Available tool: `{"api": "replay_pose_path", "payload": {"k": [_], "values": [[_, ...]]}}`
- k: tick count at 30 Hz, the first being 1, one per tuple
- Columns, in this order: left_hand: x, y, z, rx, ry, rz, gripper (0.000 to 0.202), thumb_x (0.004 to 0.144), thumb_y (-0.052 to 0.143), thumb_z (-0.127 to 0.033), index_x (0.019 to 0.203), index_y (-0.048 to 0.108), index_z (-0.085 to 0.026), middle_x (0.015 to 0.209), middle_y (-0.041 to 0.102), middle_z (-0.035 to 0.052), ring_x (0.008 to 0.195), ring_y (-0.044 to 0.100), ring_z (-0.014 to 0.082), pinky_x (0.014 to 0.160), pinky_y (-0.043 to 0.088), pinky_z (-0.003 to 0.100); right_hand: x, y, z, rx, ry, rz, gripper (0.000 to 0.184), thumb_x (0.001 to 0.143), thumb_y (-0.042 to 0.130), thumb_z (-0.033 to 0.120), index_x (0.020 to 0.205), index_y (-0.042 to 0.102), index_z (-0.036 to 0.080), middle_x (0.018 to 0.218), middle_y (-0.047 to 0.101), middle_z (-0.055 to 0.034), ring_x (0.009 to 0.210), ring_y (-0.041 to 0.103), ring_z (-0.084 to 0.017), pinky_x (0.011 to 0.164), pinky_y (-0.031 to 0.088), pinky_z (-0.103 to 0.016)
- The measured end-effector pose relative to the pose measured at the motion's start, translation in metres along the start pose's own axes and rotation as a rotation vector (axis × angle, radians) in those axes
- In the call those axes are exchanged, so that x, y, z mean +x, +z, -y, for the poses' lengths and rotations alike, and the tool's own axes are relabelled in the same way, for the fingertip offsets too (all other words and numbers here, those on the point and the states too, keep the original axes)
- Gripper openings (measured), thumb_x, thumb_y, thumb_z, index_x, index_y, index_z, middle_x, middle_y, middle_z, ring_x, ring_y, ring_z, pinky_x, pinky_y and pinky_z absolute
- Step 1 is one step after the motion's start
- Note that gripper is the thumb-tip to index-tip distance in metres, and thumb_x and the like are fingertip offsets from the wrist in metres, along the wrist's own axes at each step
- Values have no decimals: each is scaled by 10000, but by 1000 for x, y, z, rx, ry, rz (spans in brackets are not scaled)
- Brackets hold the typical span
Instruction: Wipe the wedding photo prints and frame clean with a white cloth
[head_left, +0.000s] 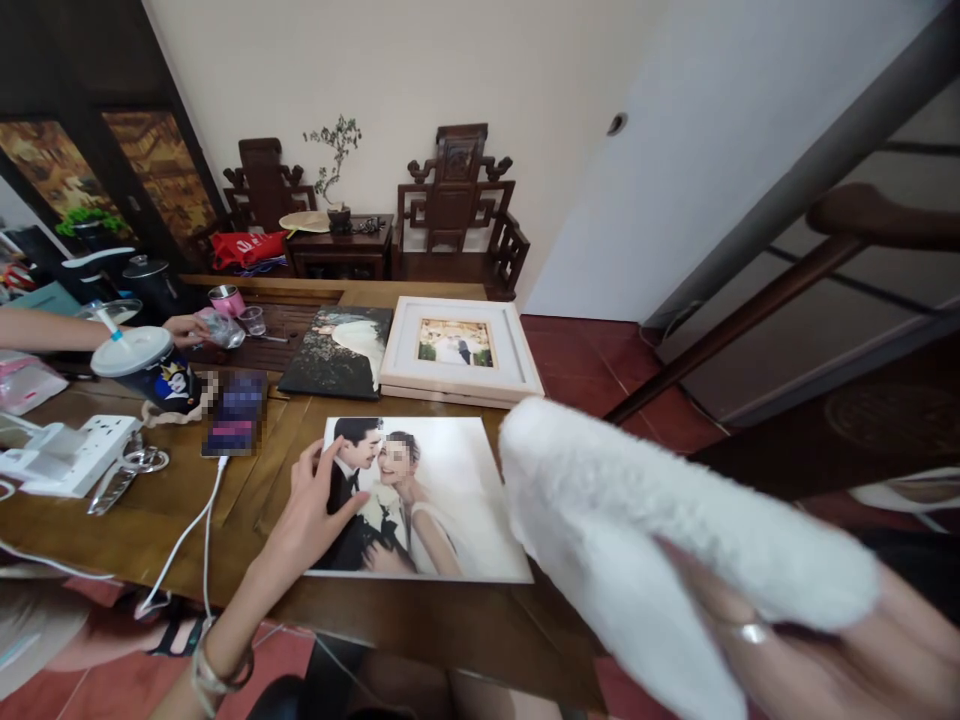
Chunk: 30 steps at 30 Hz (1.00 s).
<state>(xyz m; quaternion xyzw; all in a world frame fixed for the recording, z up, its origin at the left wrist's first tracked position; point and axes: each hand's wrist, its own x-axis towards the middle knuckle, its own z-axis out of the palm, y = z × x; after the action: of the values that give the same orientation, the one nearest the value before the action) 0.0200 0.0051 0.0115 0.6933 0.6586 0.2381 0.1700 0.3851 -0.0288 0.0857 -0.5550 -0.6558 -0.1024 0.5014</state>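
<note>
A wedding photo panel [465,470] showing a couple lies flat near the table's front edge. My left hand [311,505] rests on its left side, fingers spread, with bracelets at the wrist. A white fluffy cloth [600,500] is in my right hand [787,640], raised close to the camera at the panel's right side. The cloth covers most of those fingers, and a ring shows on one. Part of the panel's right edge is behind the cloth.
Behind the panel lie a dark wedding photo [330,350] and stacked pale frames [517,365]. To the left are a phone [234,415], a lidded cup [142,365], a power strip [97,450] and cables. Another person's hand [187,328] touches clear plastic. A wooden chair [750,290] stands right.
</note>
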Motion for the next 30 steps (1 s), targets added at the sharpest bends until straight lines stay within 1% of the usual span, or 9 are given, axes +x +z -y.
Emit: {"api": "replay_pose_path", "payload": {"k": [3, 5, 8, 10, 13, 18, 23, 27, 30], "values": [[3, 6, 0, -56, 51, -29, 579, 901, 556, -453, 1424, 342, -325, 1466, 282, 119, 1402, 288, 325, 1112, 325, 521, 17, 10, 4, -83, -162, -117, 478, 795, 702, 221, 1246, 614, 353, 1105, 693, -69, 882, 690, -318, 686, 561, -451], [6, 9, 0, -85, 86, -25, 518, 929, 532, -417, 1412, 361, -335, 1480, 282, 99, 1416, 277, 300, 1134, 299, 511, 24, 23, 6, -45, -239, -10, 435, 831, 635, 168, 1250, 608, 282, 1333, 594, -83, 1085, 641, -335, 863, 564, -466], [8, 11, 1, -103, 145, -20, 465, 950, 513, -380, 1395, 385, -340, 1496, 290, 86, 1425, 282, 277, 1151, 288, 485, 17, 52, 3, 49, -418, 273, 280, 832, 507, 22, 984, 682, 179, 1516, 409, -109, 1310, 487, -324, 1023, 504, -477], [8, 10, 0, -94, 177, -32, 418, 952, 513, -370, 1360, 433, -326, 1510, 284, 84, 1437, 271, 279, 1160, 280, 483, 4, 72, 0, 85, -515, 488, 316, 770, 458, -54, 808, 685, 162, 1487, 451, -123, 1325, 471, -322, 978, 535, -484], [9, 9, -3, -68, 216, -71, 344, 951, 520, -371, 1289, 513, -310, 1519, 301, 74, 1446, 259, 279, 1165, 275, 480, -13, 94, -2, 76, -548, 702, 338, 689, 470, -66, 754, 709, 164, 1348, 593, -145, 1258, 536, -350, 889, 564, -524], [10, 5, -8, -64, 247, -32, 330, 954, 516, -366, 1278, 543, -308, 1461, 430, 67, 1402, 364, 252, 1143, 325, 461, -16, 110, -2, 90, -484, 742, 380, 687, 496, -48, 909, 729, 153, 1338, 591, -171, 1334, 446, -367, 1071, 345, -668], [5, 2, -9, -100, 244, -11, 370, 960, 499, -369, 1321, 517, -289, 1481, 428, 68, 1437, 307, 240, 1160, 299, 451, -23, 110, 3, 41, -523, 743, 300, 761, 479, -26, 887, 708, 122, 1390, 532, -220, 1389, 361, -360, 1084, 353, -633], [1, 3, -9, -37, 193, 35, 402, 981, 446, -376, 1375, 458, -300, 1518, 385, 73, 1458, 256, 257, 1148, 280, 514, -40, 84, 17, 74, -566, 771, 346, 704, 468, -46, 864, 701, 154, 1386, 549, -186, 1390, 369, -335, 1095, 365, -598], [2, 3, -7, -24, 193, 52, 430, 985, 433, -387, 1406, 421, -302, 1533, 363, 75, 1465, 238, 249, 1147, 275, 507, -43, 70, 23, 143, -546, 803, 374, 652, 468, -41, 852, 696, 178, 1403, 543, -154, 1393, 368, -322, 1104, 349, -595]]}}
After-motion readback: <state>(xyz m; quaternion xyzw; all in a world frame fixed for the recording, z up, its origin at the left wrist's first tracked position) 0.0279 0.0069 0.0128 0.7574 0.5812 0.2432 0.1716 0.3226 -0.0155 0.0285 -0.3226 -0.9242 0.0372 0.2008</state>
